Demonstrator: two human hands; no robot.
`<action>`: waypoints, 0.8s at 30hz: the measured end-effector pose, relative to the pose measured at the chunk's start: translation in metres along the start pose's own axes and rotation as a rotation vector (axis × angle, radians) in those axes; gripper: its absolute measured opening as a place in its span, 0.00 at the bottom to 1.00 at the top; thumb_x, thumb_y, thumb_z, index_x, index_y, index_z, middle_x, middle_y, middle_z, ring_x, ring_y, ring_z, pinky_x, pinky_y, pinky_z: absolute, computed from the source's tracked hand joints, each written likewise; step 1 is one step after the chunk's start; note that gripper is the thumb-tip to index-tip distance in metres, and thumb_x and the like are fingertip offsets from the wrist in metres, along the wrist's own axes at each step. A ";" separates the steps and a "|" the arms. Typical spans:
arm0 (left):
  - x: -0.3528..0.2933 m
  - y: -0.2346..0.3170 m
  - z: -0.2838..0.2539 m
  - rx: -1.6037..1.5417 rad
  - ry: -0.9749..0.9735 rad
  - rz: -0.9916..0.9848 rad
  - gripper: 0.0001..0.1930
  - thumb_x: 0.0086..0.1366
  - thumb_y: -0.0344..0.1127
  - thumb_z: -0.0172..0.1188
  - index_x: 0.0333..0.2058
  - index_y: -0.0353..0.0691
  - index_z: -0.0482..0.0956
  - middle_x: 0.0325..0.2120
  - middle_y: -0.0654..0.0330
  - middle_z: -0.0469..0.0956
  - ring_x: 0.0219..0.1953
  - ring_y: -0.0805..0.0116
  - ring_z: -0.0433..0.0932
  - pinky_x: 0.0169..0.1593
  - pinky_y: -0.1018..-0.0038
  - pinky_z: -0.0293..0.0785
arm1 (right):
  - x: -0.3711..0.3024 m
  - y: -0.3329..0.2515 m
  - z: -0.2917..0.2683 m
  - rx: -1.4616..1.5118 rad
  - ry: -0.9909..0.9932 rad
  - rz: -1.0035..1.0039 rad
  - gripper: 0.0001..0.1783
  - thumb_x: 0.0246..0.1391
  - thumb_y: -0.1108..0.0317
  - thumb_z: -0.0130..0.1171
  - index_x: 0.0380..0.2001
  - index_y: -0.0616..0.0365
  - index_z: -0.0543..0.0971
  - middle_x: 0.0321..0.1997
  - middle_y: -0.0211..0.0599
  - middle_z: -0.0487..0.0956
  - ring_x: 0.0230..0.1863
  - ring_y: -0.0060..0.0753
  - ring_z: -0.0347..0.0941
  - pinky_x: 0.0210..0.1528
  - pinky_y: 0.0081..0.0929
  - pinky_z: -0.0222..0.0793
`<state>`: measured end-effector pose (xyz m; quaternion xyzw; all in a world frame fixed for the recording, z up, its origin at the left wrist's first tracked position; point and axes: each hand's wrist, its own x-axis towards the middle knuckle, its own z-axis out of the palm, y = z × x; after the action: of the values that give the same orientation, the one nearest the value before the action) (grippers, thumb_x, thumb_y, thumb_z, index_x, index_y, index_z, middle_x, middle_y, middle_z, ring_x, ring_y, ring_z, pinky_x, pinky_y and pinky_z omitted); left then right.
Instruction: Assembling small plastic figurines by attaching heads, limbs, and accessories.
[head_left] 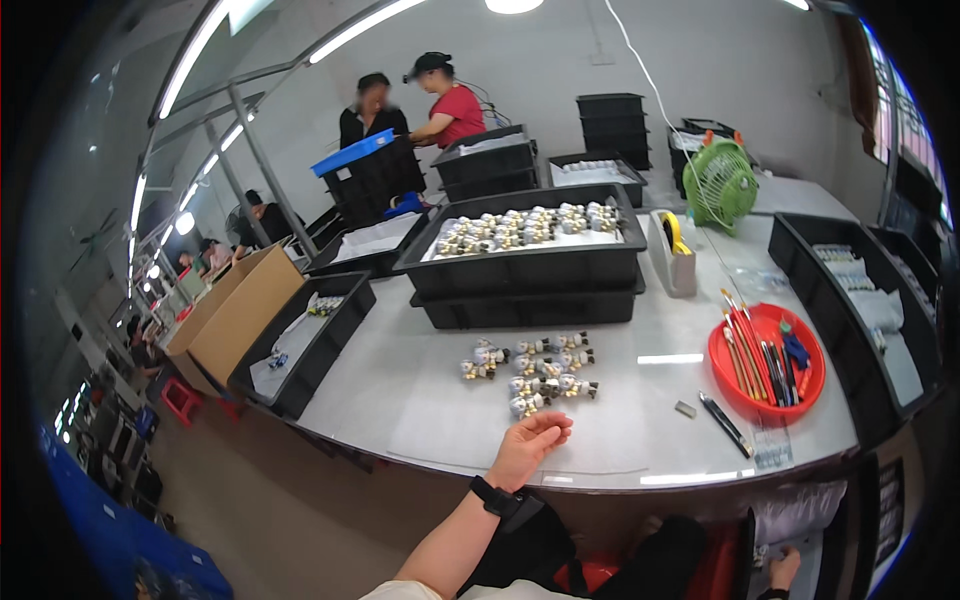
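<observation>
My left hand (530, 448), with a black band on its wrist, is over the near part of the table. Its fingers are curled together, with nothing visible in them, just below a group of small white, gold and black figurines (535, 388). Several of these lie on their sides on the white sheet (440, 420). At the lower right, my right hand (786, 568) reaches down into a black tray (833, 560) below table height. A small pale figurine (761, 553) is at its fingertips; whether the fingers grip it is not clear. Crumpled plastic film (795, 512) lies in that tray.
Stacked black trays (530, 272) of figurines stand behind the group. A red bowl (715, 350) holds brushes and pens; a black craft knife (726, 425) lies beside it. A tape dispenser (672, 262), green fan (722, 185) and side trays (300, 350) surround this. Two people work beyond.
</observation>
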<state>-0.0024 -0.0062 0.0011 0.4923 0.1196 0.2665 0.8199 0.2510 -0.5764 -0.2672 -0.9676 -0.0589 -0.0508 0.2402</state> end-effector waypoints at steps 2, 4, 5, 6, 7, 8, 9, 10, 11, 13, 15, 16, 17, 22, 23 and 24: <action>-0.007 0.003 0.000 0.008 -0.006 0.027 0.11 0.59 0.23 0.48 0.41 0.36 0.71 0.39 0.58 0.72 0.41 0.70 0.71 0.48 0.75 0.68 | 0.019 -0.038 -0.012 0.248 0.331 0.032 0.15 0.39 0.77 0.56 0.36 0.63 0.72 0.25 0.37 0.73 0.25 0.30 0.69 0.27 0.23 0.64; 0.000 -0.006 -0.010 0.055 0.017 -0.023 0.11 0.59 0.23 0.48 0.41 0.35 0.71 0.40 0.58 0.72 0.42 0.71 0.71 0.49 0.76 0.67 | 0.007 -0.149 -0.063 0.302 0.449 -0.057 0.13 0.42 0.74 0.57 0.36 0.61 0.73 0.26 0.37 0.74 0.24 0.31 0.69 0.27 0.21 0.66; 0.002 -0.005 -0.001 0.043 -0.014 -0.026 0.11 0.59 0.24 0.48 0.41 0.34 0.71 0.40 0.58 0.72 0.42 0.71 0.71 0.49 0.76 0.67 | -0.011 -0.201 -0.105 0.368 0.631 -0.114 0.12 0.45 0.71 0.58 0.36 0.59 0.74 0.27 0.36 0.75 0.23 0.31 0.70 0.28 0.20 0.67; 0.001 -0.004 0.001 0.034 -0.014 -0.012 0.11 0.59 0.24 0.48 0.41 0.34 0.71 0.40 0.58 0.72 0.42 0.71 0.71 0.49 0.76 0.67 | -0.015 -0.231 -0.114 0.517 0.593 -0.135 0.12 0.46 0.69 0.59 0.36 0.58 0.75 0.29 0.37 0.76 0.25 0.32 0.71 0.30 0.20 0.68; 0.003 -0.003 0.001 0.047 -0.028 -0.009 0.11 0.59 0.24 0.48 0.41 0.34 0.71 0.39 0.59 0.72 0.42 0.72 0.71 0.49 0.77 0.67 | -0.018 -0.256 -0.117 0.662 0.549 -0.151 0.13 0.46 0.66 0.60 0.37 0.58 0.75 0.31 0.38 0.77 0.28 0.32 0.73 0.33 0.19 0.69; 0.000 -0.001 -0.003 0.060 -0.024 -0.003 0.11 0.59 0.24 0.48 0.41 0.34 0.71 0.39 0.59 0.72 0.42 0.72 0.71 0.49 0.77 0.68 | -0.019 -0.285 -0.110 0.858 0.418 -0.145 0.12 0.47 0.72 0.55 0.38 0.59 0.73 0.27 0.32 0.72 0.24 0.25 0.67 0.27 0.16 0.63; 0.004 -0.003 -0.004 0.054 -0.031 -0.006 0.11 0.59 0.24 0.48 0.41 0.34 0.71 0.39 0.59 0.72 0.42 0.72 0.71 0.49 0.77 0.68 | -0.024 -0.311 -0.101 1.043 0.299 -0.117 0.12 0.47 0.77 0.51 0.39 0.61 0.71 0.23 0.27 0.68 0.20 0.17 0.61 0.21 0.13 0.57; 0.007 -0.006 -0.006 0.061 -0.038 -0.008 0.11 0.59 0.24 0.48 0.41 0.34 0.71 0.39 0.59 0.72 0.42 0.72 0.71 0.49 0.77 0.68 | -0.038 -0.357 -0.100 1.200 0.231 -0.203 0.11 0.50 0.77 0.49 0.39 0.59 0.70 0.24 0.22 0.65 0.19 0.09 0.55 0.19 0.08 0.50; 0.001 0.002 0.004 0.081 -0.070 0.023 0.11 0.59 0.24 0.48 0.41 0.34 0.71 0.39 0.59 0.72 0.42 0.73 0.71 0.49 0.78 0.68 | -0.049 -0.373 -0.100 1.248 0.165 -0.270 0.11 0.49 0.77 0.50 0.39 0.60 0.70 0.24 0.24 0.66 0.18 0.11 0.56 0.19 0.09 0.52; 0.006 -0.003 -0.006 0.084 -0.057 0.020 0.11 0.59 0.24 0.48 0.41 0.34 0.71 0.39 0.59 0.72 0.42 0.73 0.71 0.49 0.78 0.68 | -0.065 -0.426 -0.092 1.328 -0.092 -0.348 0.13 0.47 0.80 0.51 0.38 0.61 0.70 0.24 0.27 0.68 0.20 0.12 0.61 0.21 0.09 0.57; 0.009 -0.007 -0.009 0.083 -0.067 0.025 0.11 0.60 0.24 0.48 0.41 0.34 0.71 0.38 0.60 0.72 0.41 0.73 0.71 0.48 0.78 0.68 | -0.071 -0.464 -0.082 1.330 -0.193 -0.422 0.11 0.46 0.80 0.53 0.36 0.62 0.71 0.24 0.26 0.69 0.21 0.12 0.63 0.21 0.10 0.58; 0.010 -0.007 -0.007 0.083 -0.064 0.021 0.11 0.60 0.24 0.48 0.41 0.34 0.70 0.38 0.59 0.72 0.41 0.73 0.72 0.48 0.78 0.68 | -0.067 -0.477 -0.072 1.286 -0.185 -0.474 0.10 0.46 0.79 0.54 0.35 0.63 0.72 0.24 0.26 0.70 0.21 0.11 0.63 0.21 0.10 0.58; 0.009 -0.008 -0.010 0.094 -0.055 0.035 0.11 0.60 0.24 0.48 0.41 0.34 0.70 0.38 0.59 0.73 0.41 0.73 0.72 0.48 0.78 0.68 | -0.070 -0.496 -0.076 1.273 -0.218 -0.516 0.09 0.46 0.78 0.54 0.34 0.63 0.72 0.24 0.26 0.70 0.21 0.10 0.62 0.21 0.10 0.56; 0.013 -0.011 -0.007 0.100 -0.045 0.049 0.11 0.60 0.24 0.47 0.41 0.33 0.71 0.37 0.58 0.73 0.39 0.72 0.72 0.46 0.78 0.69 | -0.054 -0.520 -0.049 1.091 -0.071 -0.563 0.08 0.47 0.75 0.54 0.33 0.64 0.72 0.19 0.26 0.69 0.18 0.12 0.59 0.20 0.12 0.55; 0.014 -0.012 -0.007 0.100 -0.051 0.059 0.11 0.60 0.24 0.47 0.41 0.33 0.71 0.37 0.58 0.73 0.39 0.72 0.73 0.46 0.78 0.69 | -0.052 -0.518 -0.046 1.092 -0.065 -0.559 0.08 0.47 0.75 0.54 0.33 0.64 0.72 0.19 0.26 0.69 0.18 0.12 0.59 0.20 0.12 0.55; 0.013 -0.012 -0.008 0.102 -0.053 0.056 0.11 0.60 0.24 0.47 0.41 0.33 0.71 0.37 0.58 0.73 0.39 0.72 0.73 0.46 0.78 0.69 | -0.051 -0.515 -0.042 1.079 -0.070 -0.507 0.08 0.47 0.74 0.54 0.33 0.64 0.72 0.19 0.26 0.69 0.18 0.12 0.59 0.20 0.13 0.56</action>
<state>0.0085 0.0020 -0.0125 0.5434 0.0973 0.2699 0.7890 0.1265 -0.1492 -0.0004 -0.6658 -0.3136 -0.0376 0.6760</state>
